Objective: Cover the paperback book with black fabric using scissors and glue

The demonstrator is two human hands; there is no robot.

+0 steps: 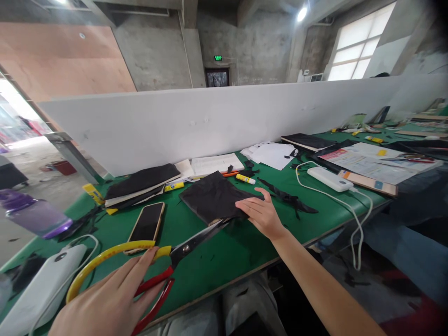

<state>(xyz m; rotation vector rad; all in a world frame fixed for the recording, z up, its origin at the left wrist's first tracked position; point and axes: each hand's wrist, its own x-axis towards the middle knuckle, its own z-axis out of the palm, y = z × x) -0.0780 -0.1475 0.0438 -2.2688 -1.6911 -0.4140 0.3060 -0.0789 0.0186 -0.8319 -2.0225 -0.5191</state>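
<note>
Black cloth (212, 198) held in right hand (262, 212), yellow-and-red scissors (186, 249) gripped in left hand (108, 294), green table (213, 254)

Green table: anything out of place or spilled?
A white cable droops over the front edge of the green table, where it might snag. A crumpled black strip lies loose just past the right hand, perhaps an offcut. No spill visible.

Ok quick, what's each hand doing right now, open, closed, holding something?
Left hand: closed on the scissors, by the handles.
Right hand: resting on the black material; can't tell whether it's gripping.
</note>
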